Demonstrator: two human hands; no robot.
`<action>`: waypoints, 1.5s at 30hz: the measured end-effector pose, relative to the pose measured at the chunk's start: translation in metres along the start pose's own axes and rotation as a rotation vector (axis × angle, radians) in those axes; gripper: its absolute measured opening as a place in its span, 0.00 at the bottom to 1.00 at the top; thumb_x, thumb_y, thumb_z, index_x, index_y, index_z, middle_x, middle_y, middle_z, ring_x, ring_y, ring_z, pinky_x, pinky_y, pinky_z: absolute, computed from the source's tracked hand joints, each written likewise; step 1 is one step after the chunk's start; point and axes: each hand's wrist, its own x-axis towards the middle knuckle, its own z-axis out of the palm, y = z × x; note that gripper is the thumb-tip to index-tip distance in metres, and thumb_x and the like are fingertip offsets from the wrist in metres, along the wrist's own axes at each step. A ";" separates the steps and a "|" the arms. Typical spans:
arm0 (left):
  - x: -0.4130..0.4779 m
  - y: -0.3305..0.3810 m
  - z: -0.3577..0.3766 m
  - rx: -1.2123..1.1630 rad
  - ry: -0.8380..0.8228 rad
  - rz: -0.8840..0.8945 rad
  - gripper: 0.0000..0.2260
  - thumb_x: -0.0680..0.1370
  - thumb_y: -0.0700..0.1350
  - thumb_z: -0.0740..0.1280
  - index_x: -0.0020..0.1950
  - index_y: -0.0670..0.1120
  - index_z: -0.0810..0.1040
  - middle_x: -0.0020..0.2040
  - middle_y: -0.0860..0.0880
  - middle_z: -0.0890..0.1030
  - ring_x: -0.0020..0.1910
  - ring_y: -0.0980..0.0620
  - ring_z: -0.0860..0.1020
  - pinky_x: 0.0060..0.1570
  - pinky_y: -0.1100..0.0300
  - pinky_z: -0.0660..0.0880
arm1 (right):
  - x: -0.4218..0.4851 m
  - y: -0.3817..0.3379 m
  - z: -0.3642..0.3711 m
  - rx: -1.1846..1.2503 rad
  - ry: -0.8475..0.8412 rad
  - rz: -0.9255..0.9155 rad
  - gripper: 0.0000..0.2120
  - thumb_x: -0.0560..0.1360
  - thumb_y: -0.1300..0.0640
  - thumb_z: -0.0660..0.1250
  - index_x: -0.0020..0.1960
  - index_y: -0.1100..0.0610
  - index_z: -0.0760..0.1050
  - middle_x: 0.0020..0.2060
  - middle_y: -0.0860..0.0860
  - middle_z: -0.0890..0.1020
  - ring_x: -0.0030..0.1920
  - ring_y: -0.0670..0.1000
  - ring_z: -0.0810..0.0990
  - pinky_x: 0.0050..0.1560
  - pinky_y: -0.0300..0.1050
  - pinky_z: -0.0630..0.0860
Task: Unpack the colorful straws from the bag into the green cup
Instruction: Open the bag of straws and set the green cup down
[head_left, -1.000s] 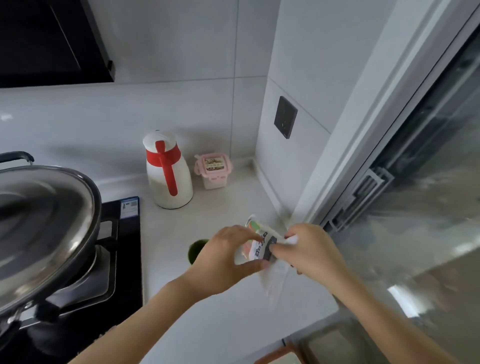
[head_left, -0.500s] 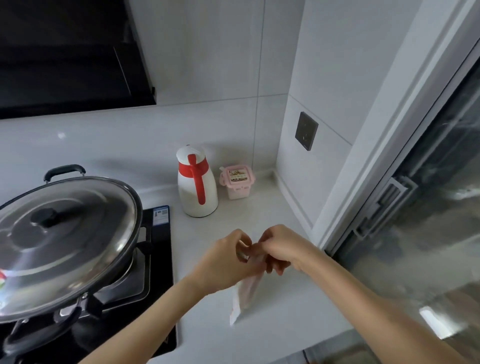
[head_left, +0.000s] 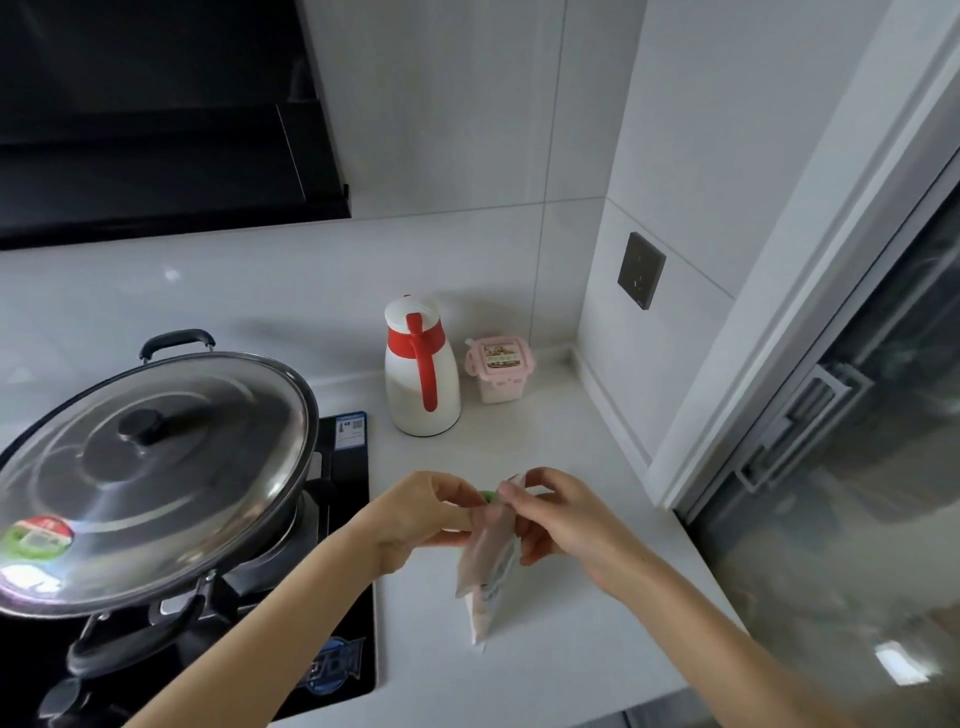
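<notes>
A clear plastic bag of straws (head_left: 488, 566) hangs upright above the white counter, its contents a blurred pale pink. My left hand (head_left: 421, 519) pinches the bag's top edge from the left. My right hand (head_left: 566, 519) pinches the same top edge from the right. Only a small green sliver of the cup (head_left: 487, 497) shows between my two hands, behind the bag; the remainder of it is hidden.
A large wok with a steel lid (head_left: 150, 467) sits on the black stove (head_left: 337, 649) at the left. A white and red thermos jug (head_left: 422, 369) and a pink lidded box (head_left: 500, 369) stand at the back. A glass sliding door (head_left: 857, 493) borders the right.
The camera view has tilted up and back. The bag turned from lying sideways between my hands to hanging down from its top edge, with both hands pinching that edge close together.
</notes>
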 end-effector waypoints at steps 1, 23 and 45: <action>0.000 0.001 0.000 -0.007 -0.012 -0.005 0.06 0.71 0.40 0.73 0.45 0.39 0.79 0.40 0.48 0.81 0.35 0.60 0.81 0.37 0.71 0.77 | -0.001 0.000 0.000 -0.001 -0.004 -0.003 0.18 0.73 0.50 0.70 0.53 0.64 0.75 0.30 0.53 0.78 0.26 0.49 0.77 0.32 0.46 0.78; -0.028 0.003 0.024 0.678 0.217 0.221 0.09 0.75 0.46 0.67 0.44 0.41 0.80 0.43 0.41 0.83 0.44 0.43 0.81 0.45 0.52 0.78 | -0.027 0.011 0.013 -0.144 0.158 -0.072 0.14 0.73 0.53 0.69 0.53 0.57 0.69 0.43 0.58 0.82 0.37 0.54 0.84 0.48 0.51 0.82; -0.043 0.008 0.055 0.911 0.259 0.203 0.20 0.74 0.40 0.65 0.24 0.44 0.63 0.23 0.48 0.64 0.22 0.53 0.61 0.20 0.68 0.58 | -0.039 -0.007 0.021 -0.468 0.143 -0.036 0.11 0.67 0.65 0.65 0.28 0.58 0.66 0.27 0.53 0.70 0.31 0.50 0.67 0.32 0.40 0.64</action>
